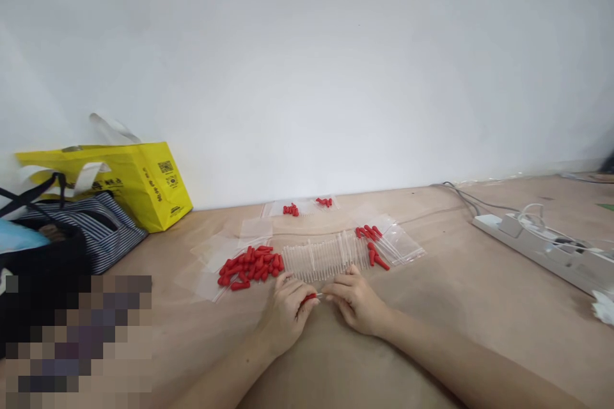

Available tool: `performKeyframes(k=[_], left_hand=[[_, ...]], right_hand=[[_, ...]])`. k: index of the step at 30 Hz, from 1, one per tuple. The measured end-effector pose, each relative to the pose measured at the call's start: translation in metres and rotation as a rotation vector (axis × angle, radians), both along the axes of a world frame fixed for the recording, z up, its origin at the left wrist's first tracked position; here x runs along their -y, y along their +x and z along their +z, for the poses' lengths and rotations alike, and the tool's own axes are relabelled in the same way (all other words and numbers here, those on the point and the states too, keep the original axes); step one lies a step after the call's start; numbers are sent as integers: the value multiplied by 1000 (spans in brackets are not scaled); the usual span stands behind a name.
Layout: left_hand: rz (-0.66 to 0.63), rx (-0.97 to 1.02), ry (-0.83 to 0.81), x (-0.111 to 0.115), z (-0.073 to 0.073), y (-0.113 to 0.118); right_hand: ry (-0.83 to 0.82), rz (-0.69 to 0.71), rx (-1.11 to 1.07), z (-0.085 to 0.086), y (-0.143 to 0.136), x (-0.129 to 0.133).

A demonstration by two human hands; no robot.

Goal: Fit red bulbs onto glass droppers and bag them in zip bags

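My left hand (288, 310) is closed around a red rubber dropper bulb (309, 298) low in the middle of the view. My right hand (357, 301) pinches a thin glass tube (320, 294), whose end meets the bulb or lies right at its mouth; the fingers hide the join. Just beyond both hands, a row of glass tubes (316, 261) lies side by side. A pile of red bulbs (254, 265) sits to its left. Several droppers with red bulbs (378, 259) lie at its right end, near see-through zip bags (405, 244).
By the wall lie small bags with red-bulbed droppers (290, 209). At left stand a yellow bag (158, 185), a striped bag (103, 230) and a black bag (67, 255). A white power strip (537, 252) with cables lies at right. The lower left corner is pixelated.
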State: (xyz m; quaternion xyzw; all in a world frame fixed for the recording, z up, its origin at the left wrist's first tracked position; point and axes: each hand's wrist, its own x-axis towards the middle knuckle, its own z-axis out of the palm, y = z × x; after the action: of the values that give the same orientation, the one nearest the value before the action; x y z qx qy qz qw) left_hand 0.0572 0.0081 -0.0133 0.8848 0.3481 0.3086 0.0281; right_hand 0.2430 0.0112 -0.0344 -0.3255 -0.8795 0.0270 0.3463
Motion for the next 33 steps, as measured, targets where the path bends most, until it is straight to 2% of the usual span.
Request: performKeyframes(k=[8,16,21,23,27,31,33], left_hand=[[46,28,-102,-4,1,-6],[69,-34,-59,-7,7,-12],[102,-19,-62,-7,5,-12],[137,6,-61,-8,3,-12],[172,18,-75,-8,0,-12],[129,-29,-82,-8,-1,-11],[121,-34,-81,-9,-1,-10]], right_hand=[[-101,-8,20,7,4,0],[-177,6,14,12,8,3],[-118,-24,21,11,14,-1],[-55,-139,-42,10,24,-11],[6,-490,-212,8,56,-39],[-108,-865,-148,6,84,-56],[-174,-960,-91,5,90,-57]])
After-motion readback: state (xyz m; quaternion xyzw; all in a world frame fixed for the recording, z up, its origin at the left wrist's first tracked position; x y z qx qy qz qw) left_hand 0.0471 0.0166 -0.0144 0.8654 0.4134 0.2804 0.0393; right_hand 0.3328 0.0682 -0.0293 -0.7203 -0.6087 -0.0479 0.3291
